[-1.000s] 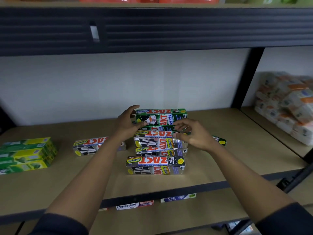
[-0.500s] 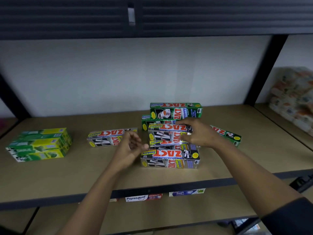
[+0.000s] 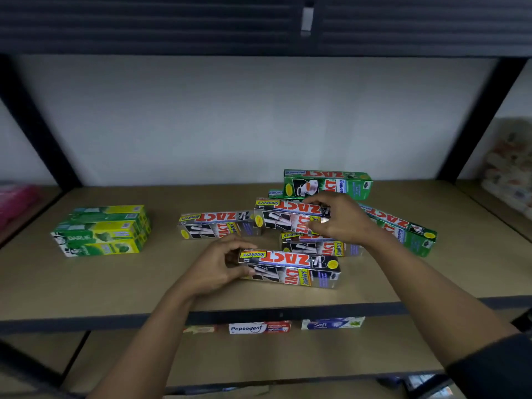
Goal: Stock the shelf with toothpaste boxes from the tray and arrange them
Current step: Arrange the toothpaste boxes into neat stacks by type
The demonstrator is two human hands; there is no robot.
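Note:
Several ZACT toothpaste boxes lie on the brown shelf board. My left hand grips the left end of the front silver Smokers box. My right hand holds the upper silver Smokers box at its right end, on top of another silver box. One more silver box lies to the left. A green Whitening box is stacked at the back and another green box lies slanted at the right. No tray is in view.
A stack of green-yellow Darlie boxes sits at the shelf's left. Pepsodent and Soft boxes lie on the lower shelf. Black uprights frame the bay; wrapped packs fill the right-hand bay.
My left hand came down from the back green boxes to the front silver box and took its left end. My right hand stays at the upper silver box. The camera turned left.

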